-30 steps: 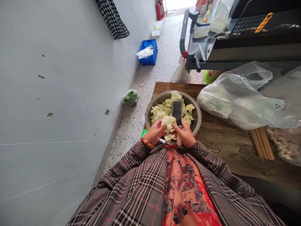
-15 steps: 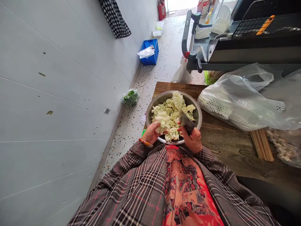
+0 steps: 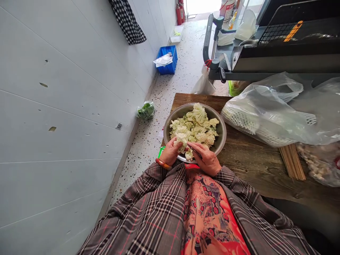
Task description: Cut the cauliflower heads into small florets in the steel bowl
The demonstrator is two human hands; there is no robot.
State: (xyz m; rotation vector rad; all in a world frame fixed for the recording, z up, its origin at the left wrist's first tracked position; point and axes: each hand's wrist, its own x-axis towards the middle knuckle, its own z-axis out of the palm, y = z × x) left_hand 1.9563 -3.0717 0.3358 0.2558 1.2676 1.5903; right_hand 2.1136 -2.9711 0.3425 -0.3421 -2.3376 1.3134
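Observation:
A metal bowl [image 3: 222, 136] on the wooden table holds several pale cauliflower florets [image 3: 199, 117]. Over its near left rim my left hand [image 3: 170, 153] is closed around a cauliflower piece [image 3: 181, 139]. My right hand [image 3: 207, 160] is beside it, fingers closed on a knife, of which only a thin dark edge shows by the fingertips. The knife's tip end meets the held piece; the hand hides most of the blade and handle.
Clear plastic bags [image 3: 268, 109] with net-wrapped contents lie right of the bowl on the wooden table [image 3: 247, 166]. Near them are a bundle of wooden sticks [image 3: 291, 162] and another filled bag [image 3: 318, 164]. A grey cart [image 3: 265, 75] stands behind. Bagged greens [image 3: 146, 110] and a blue crate [image 3: 167, 60] sit on the floor.
My right hand has moved left and turned, bringing the knife from above the bowl's right side to the cauliflower piece in my left hand. The left hand keeps its hold.

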